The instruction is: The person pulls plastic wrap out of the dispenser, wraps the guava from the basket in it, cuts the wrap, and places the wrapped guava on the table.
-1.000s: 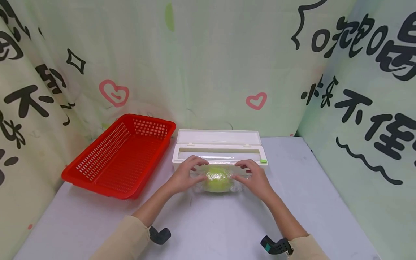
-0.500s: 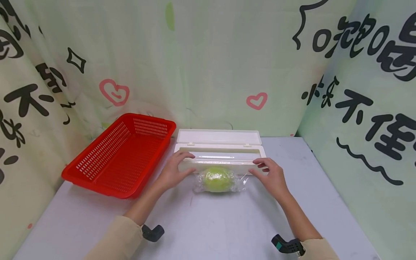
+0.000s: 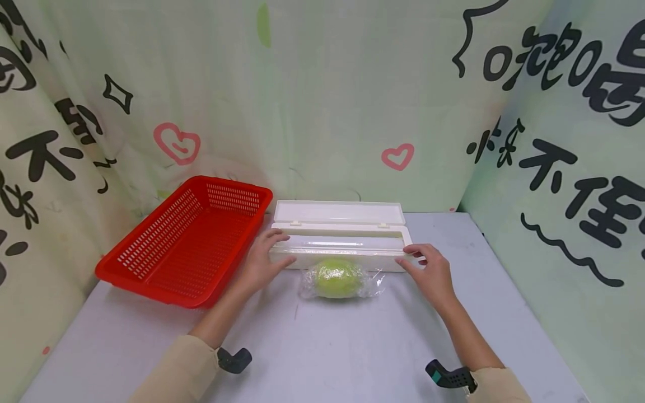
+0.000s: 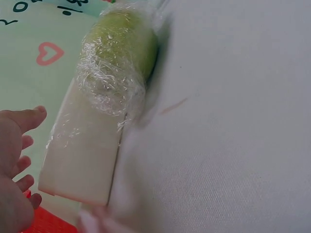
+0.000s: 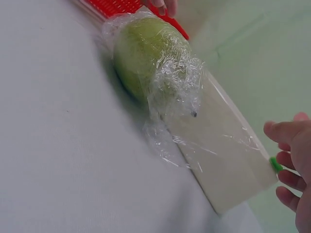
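Observation:
A green oval fruit (image 3: 337, 278), loosely wrapped in clear cling film (image 5: 180, 80), lies on the table in front of a white cling film dispenser (image 3: 347, 261). The dispenser's lid (image 3: 340, 212) stands raised at the back, with the film roll (image 3: 342, 242) visible inside. My left hand (image 3: 262, 260) is at the dispenser's left end, its thumb apart from the loosely bent fingers. At the opposite end is my right hand (image 3: 433, 274), fingertips close to the corner and thumb in front. A green slider (image 5: 275, 165) shows beside the right fingers in the right wrist view.
A red perforated basket (image 3: 188, 246) stands on the left, close beside the dispenser. The white table (image 3: 332, 347) meets a printed curtain (image 3: 322, 112) behind and on both sides.
Both hands have parted from the wrapped fruit, the left moving left and the right moving right, to the dispenser's two ends. The fruit and basket have stayed in place.

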A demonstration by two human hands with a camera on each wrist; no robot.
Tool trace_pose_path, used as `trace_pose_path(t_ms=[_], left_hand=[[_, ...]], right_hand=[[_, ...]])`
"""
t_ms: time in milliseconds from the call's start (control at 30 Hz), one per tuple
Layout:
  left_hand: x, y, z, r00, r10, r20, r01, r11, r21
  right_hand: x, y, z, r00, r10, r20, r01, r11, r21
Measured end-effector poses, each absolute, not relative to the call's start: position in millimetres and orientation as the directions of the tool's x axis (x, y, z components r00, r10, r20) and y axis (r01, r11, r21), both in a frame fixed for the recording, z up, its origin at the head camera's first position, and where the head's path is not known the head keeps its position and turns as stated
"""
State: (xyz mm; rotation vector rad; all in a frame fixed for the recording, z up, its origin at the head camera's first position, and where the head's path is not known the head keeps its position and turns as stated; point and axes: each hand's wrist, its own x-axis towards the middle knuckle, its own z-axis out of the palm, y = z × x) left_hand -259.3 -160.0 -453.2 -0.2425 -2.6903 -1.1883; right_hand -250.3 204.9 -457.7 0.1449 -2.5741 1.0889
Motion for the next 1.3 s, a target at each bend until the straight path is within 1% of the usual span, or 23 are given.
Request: trace_pose_path(t_ms=[233, 600, 833, 967, 1167, 1300], left_hand=[[-260, -161, -456, -0.983, 0.026, 0.182, 0.157, 0.639, 0.753], [-265, -159, -465, -0.993, -0.029, 0.115, 0.073, 0.621, 0.78], [-265, -159, -469, -0.989, -0.065, 0.134, 0.063, 0.633, 0.772], [-267, -160, -472, -0.991, -0.081, 0.11, 0.036, 0.624, 0.781], [-268, -158, -473, -0.992, -0.088, 0.088, 0.017, 0.602, 0.798], [-270, -156, -473, -0.99, -0.104, 0.094, 0.009, 0.622, 0.783]], right_hand=[[-253, 204, -457, -0.928, 0.083, 0.364, -0.2, 0.713, -0.672], [-259, 202, -464, -0.946, 0.145, 0.289, -0.108, 0.699, -0.707], [-263, 198, -466, -0.955, 0.176, 0.24, -0.06, 0.678, -0.733], [-266, 197, -468, -0.961, 0.182, 0.21, -0.038, 0.662, -0.749], [-269, 198, -470, -0.96, 0.19, 0.204, -0.031, 0.653, -0.757], [-269, 198, -470, -0.959, 0.205, 0.194, -0.024, 0.625, -0.78]])
